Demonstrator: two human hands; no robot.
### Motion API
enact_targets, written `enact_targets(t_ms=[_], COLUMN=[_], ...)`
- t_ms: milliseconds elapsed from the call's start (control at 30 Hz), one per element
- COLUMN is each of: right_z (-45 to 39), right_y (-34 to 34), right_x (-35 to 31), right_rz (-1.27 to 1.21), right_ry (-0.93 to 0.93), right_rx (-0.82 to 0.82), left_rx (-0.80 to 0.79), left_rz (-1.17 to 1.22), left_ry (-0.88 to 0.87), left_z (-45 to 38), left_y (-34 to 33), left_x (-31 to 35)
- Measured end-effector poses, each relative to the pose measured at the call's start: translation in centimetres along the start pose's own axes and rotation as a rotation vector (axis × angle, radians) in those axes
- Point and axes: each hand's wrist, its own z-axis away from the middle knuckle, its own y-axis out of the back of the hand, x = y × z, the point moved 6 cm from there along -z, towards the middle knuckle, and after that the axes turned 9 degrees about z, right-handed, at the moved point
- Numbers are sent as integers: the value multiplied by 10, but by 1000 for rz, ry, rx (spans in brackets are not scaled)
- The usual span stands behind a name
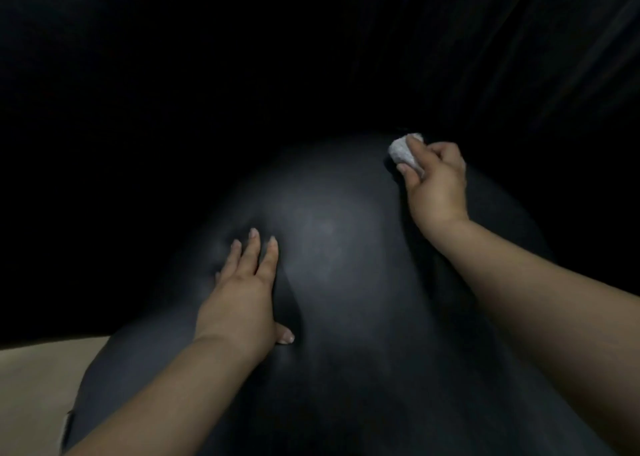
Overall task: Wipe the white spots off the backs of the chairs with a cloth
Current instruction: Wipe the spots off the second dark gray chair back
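A dark, smooth, rounded chair back (332, 247) fills the middle and lower part of the head view. My right hand (436, 178) pinches a bunched white cloth (403, 152) and holds it against the chair back's upper right edge. My left hand (247, 285) lies flat on the left side of the chair back, fingers straight and spread, thumb pointing right. No white spots stand out on the lit part of the surface.
Everything above and around the chair back is very dark, with faint folds like black fabric (519, 57). A strip of pale floor (38, 379) shows at the lower left.
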Motion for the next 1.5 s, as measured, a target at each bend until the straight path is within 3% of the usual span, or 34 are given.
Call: enact_targets(t_ms=[200,367,467,567,633,767,900,967,1133,1200,1367,1500], right_z=[-45,-73,-80,-63,-55,-75,-80,-80,-39,-29,-30,23], right_y=[0,-17,-36,-52,-50,-21,-32,-41,-48,-41,-50,-54], right_x=[12,11,-20,-64,-60,10,-2,-23,-70,-64,-65,-96], right_rz=[103,250,244,201,253,406,341,291,165,112,185,57], right_ry=[-136,-147,-35,292,368,-64,-149,-32,468,476,260,491], right_rx=[15,-132,-213,-281,-247,-139,-204,-243,-329,-254,-183,-303], left_rx=[-37,-48,-47,-44,-38,-29,-29,-26,-24,-25,-20,2], left_rz=[-52,-92,-107,-95,-77,-64,-61,-64,-60,-61,-48,-26], left_ry=[26,47,40,32,30,22,24,19,12,6,1,-23], left_z=[-7,-13,-14,-13,-12,-12,-13,-13,-12,-12,-13,-12], left_y=[-5,-10,-12,-11,-10,-10,-12,-12,-10,-9,-11,-8], left_x=[-1,1,0,-3,-4,-4,-4,-4,-4,-3,-5,-6])
